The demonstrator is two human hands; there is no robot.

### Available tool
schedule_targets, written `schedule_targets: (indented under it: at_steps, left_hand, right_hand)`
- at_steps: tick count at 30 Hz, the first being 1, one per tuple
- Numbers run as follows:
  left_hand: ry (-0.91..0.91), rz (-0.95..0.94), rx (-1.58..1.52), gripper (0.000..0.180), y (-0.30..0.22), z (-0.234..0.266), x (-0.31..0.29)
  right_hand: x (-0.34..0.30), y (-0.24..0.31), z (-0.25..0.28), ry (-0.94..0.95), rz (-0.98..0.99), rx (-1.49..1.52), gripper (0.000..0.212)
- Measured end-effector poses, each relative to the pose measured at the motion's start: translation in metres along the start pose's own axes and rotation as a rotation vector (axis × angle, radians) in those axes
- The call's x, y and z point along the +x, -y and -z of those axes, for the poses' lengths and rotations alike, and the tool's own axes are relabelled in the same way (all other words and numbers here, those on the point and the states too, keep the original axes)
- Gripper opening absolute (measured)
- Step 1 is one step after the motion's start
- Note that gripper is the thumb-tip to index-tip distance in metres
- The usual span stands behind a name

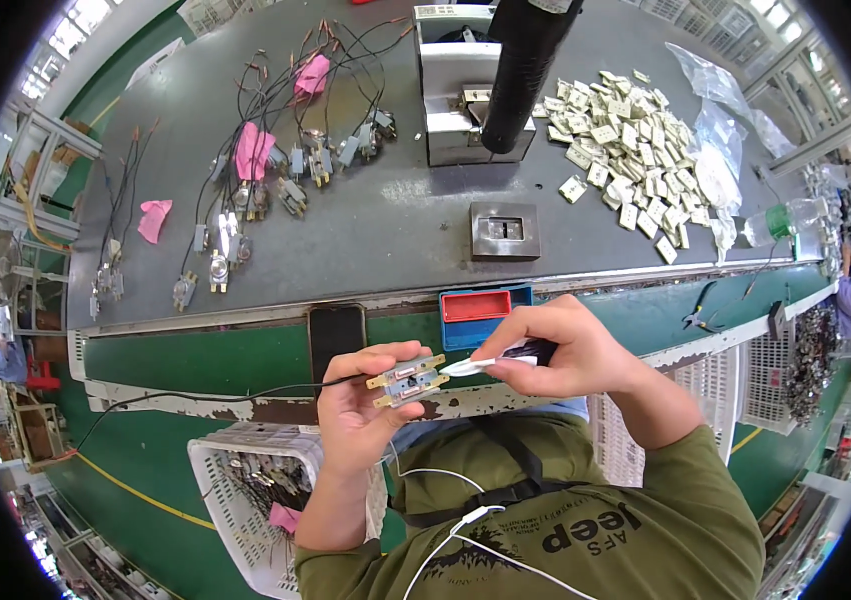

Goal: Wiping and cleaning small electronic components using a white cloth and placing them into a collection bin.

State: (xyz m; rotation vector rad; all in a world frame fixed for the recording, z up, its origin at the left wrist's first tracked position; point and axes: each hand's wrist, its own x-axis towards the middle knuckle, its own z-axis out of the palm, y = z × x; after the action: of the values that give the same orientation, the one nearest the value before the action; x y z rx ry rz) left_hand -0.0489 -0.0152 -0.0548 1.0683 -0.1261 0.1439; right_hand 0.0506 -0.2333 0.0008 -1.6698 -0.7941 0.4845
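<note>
My left hand [360,410] is closed on a small grey switch-like part [409,382] with brass terminals at both ends. A black wire [235,396] runs from beside this hand out to the left. My right hand [570,350] pinches a dark-handled tool with a white, pointed front [467,367]; its exact kind is unclear. The white tip is at the right-hand terminals of the grey part, and I cannot tell whether it touches them. Both hands are above the bench's front edge, between a dark phone [336,335] and a blue bin with a red tray [476,304].
A metal fixture block [504,232] sits before a press [450,90] with a black column. Cream-coloured pieces [635,150] are heaped to the right. Wired parts [290,190] with pink scraps lie left. Wire cutters [702,310] rest at right; a white crate [235,500] stands below left.
</note>
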Motion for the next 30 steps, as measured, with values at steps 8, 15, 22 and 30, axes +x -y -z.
schedule_targets:
  at_steps: [8,15,22,30]
  left_hand:
    - [-0.026,0.031,0.064,0.052,-0.004,-0.008,-0.003]
    - [0.023,0.041,0.062,0.05,-0.003,-0.005,-0.004]
    - [0.118,-0.029,-0.003,0.047,0.001,0.0,-0.001]
    - [0.023,0.039,0.019,0.052,-0.001,-0.006,0.0]
  right_hand:
    - [0.001,-0.001,-0.005,0.044,-0.017,0.015,0.011]
    - [0.0,-0.005,-0.014,0.057,-0.004,0.132,0.01]
    - [0.002,0.002,-0.01,0.11,-0.024,0.124,0.009]
    - [0.0,0.007,-0.008,0.131,-0.087,0.137,0.009]
